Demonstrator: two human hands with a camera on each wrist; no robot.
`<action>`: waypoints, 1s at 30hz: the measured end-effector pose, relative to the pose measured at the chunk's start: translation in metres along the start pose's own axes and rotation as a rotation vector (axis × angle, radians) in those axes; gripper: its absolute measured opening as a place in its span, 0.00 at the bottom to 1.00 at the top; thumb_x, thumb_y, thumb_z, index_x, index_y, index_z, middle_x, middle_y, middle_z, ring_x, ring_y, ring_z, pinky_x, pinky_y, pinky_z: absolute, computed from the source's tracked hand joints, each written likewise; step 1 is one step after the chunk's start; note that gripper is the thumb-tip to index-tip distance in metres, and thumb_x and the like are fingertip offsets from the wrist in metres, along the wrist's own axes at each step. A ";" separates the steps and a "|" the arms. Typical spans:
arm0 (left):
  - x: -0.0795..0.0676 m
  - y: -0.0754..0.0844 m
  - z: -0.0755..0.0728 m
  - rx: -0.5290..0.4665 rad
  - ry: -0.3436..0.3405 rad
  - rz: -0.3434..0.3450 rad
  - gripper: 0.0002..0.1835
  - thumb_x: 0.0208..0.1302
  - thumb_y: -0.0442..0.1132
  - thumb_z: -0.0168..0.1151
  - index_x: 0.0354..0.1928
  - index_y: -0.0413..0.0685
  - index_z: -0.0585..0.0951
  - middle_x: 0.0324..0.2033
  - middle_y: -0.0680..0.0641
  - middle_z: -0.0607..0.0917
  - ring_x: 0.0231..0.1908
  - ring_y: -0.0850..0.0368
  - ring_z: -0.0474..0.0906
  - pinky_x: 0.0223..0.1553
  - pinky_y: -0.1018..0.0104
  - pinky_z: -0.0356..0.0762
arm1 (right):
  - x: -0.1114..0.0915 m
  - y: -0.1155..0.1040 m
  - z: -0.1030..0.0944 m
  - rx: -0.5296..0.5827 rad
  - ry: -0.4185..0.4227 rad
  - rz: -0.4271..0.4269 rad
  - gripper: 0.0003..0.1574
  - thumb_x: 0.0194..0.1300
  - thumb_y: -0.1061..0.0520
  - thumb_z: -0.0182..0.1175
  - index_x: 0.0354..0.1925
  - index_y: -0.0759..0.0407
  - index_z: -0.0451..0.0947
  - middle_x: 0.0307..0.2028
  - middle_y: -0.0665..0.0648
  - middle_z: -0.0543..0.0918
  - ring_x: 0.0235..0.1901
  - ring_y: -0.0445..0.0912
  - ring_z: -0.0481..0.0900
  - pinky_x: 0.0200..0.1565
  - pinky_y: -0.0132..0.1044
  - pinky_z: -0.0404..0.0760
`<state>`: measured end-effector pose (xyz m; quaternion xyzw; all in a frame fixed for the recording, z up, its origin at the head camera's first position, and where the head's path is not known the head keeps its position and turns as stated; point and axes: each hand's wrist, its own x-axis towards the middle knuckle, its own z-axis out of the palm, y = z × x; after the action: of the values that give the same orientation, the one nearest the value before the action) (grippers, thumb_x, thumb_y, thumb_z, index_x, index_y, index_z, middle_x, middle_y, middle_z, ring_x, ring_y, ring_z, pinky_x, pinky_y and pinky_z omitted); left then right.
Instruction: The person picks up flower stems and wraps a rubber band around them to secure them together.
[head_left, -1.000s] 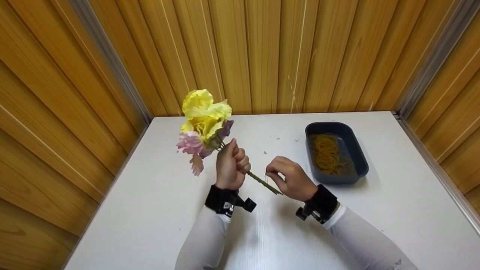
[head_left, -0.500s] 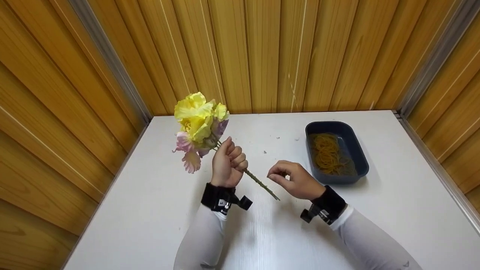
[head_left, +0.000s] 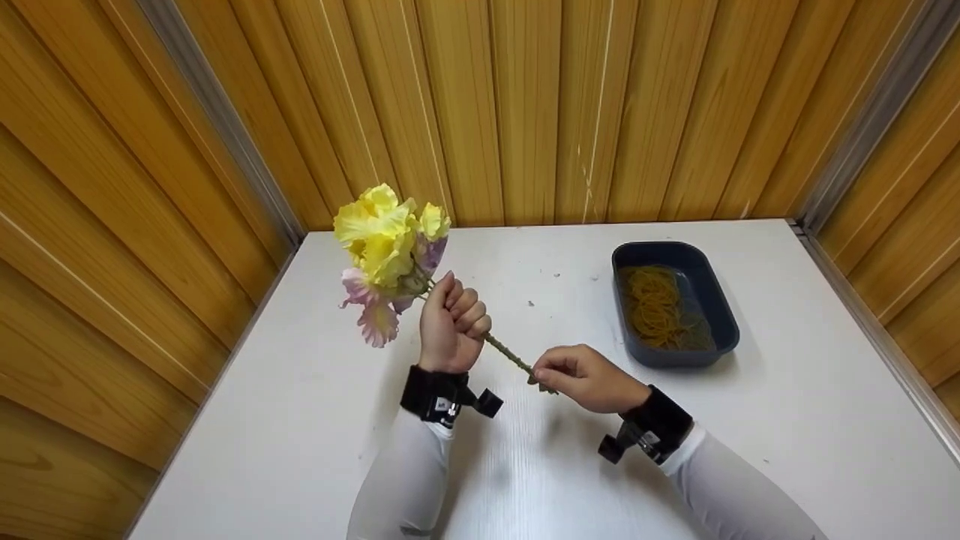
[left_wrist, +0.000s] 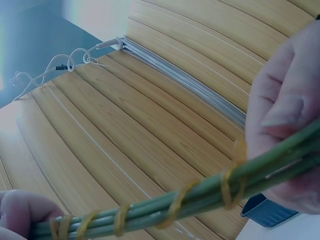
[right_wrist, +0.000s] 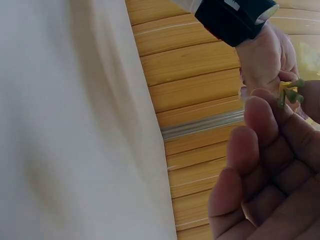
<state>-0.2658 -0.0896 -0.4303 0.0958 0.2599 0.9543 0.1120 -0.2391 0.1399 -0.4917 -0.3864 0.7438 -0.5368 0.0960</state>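
Observation:
My left hand (head_left: 454,322) grips a bunch of flowers by the stems, just below the blooms. The yellow blooms (head_left: 379,232) and pink-purple blooms (head_left: 375,315) tilt up to the left. A yellow rubber band (left_wrist: 175,205) winds in spaced turns round the green stems (left_wrist: 205,192). Thumb and forefinger of my right hand (head_left: 585,379) pinch the stems near their lower end, beside the last turn of the band. In the right wrist view the cut stem ends (right_wrist: 291,94) poke out between those fingertips, and my other fingers curl loosely.
To the right on the white table (head_left: 300,420) stands a dark blue plastic tub (head_left: 724,319) holding a heap of yellow rubber bands (head_left: 652,307). Wood-look panels (head_left: 525,112) close in the back and sides. Small specks dot the tabletop.
My right hand, a second ago near the stems and then apart from them, has come down onto their lower end and pinches there. My left hand with the flowers has shifted slightly left.

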 end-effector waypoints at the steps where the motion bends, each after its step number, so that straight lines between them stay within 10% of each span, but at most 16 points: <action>1: 0.000 -0.001 0.001 0.008 0.000 0.005 0.24 0.76 0.49 0.40 0.17 0.54 0.55 0.12 0.58 0.53 0.12 0.66 0.45 0.17 0.73 0.42 | 0.000 0.000 0.001 0.020 -0.001 0.005 0.09 0.72 0.56 0.54 0.37 0.56 0.81 0.28 0.63 0.80 0.29 0.35 0.75 0.33 0.29 0.77; 14: 0.002 -0.024 0.013 0.245 0.120 0.256 0.06 0.75 0.42 0.47 0.37 0.53 0.65 0.24 0.55 0.66 0.23 0.62 0.61 0.28 0.69 0.62 | 0.006 -0.005 0.013 -0.008 0.219 0.033 0.08 0.69 0.56 0.58 0.33 0.55 0.81 0.26 0.61 0.80 0.25 0.35 0.73 0.29 0.29 0.74; 20: 0.001 -0.037 0.015 0.323 0.156 0.234 0.07 0.75 0.45 0.48 0.37 0.55 0.64 0.18 0.56 0.58 0.17 0.64 0.52 0.19 0.72 0.54 | 0.010 -0.018 0.025 -0.176 0.343 0.004 0.05 0.66 0.59 0.62 0.31 0.51 0.81 0.25 0.53 0.82 0.23 0.34 0.74 0.26 0.28 0.73; 30: 0.000 -0.036 0.012 0.280 0.178 0.227 0.14 0.75 0.48 0.48 0.30 0.56 0.61 0.14 0.58 0.53 0.13 0.66 0.46 0.13 0.73 0.45 | 0.013 -0.020 0.028 -0.524 0.306 -0.197 0.11 0.65 0.61 0.60 0.27 0.49 0.72 0.22 0.42 0.72 0.23 0.32 0.68 0.26 0.26 0.70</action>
<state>-0.2567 -0.0536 -0.4385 0.0542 0.3865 0.9201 -0.0339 -0.2227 0.1080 -0.4822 -0.3831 0.8214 -0.3858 -0.1722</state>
